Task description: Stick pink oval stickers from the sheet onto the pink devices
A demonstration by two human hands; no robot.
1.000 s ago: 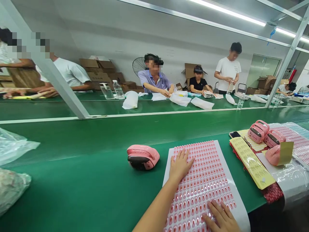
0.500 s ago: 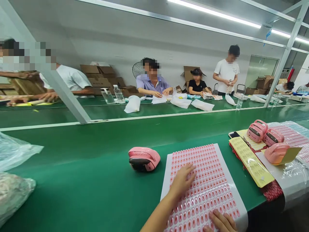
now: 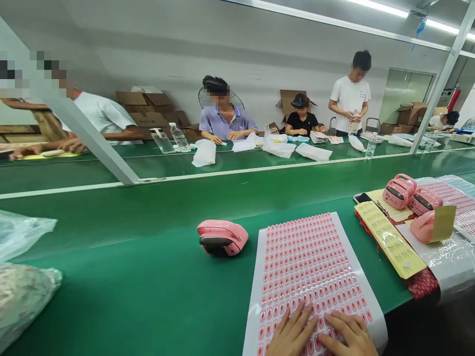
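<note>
A white sheet (image 3: 308,262) covered with rows of small pink oval stickers, each with a red centre, lies on the green table. My left hand (image 3: 293,331) rests on its lower part, fingers spread and holding nothing. Beside it on the right, my right hand (image 3: 347,333) also lies on the stickers with its fingers apart. To the left of the sheet's upper part sits a pink plastic device (image 3: 222,237) with a dark panel, touched by neither hand.
On the right are yellow label sheets (image 3: 389,237), a phone (image 3: 362,198) and several pink devices (image 3: 400,190). A plastic bag (image 3: 27,296) stands at the left edge. Across the green divider (image 3: 222,190), several people work at another table with bottles, white packets and cardboard boxes behind.
My left hand has moved down the sheet from its upper middle to beside my right hand. My right hand now lies further onto the sheet. The view has shifted slightly.
</note>
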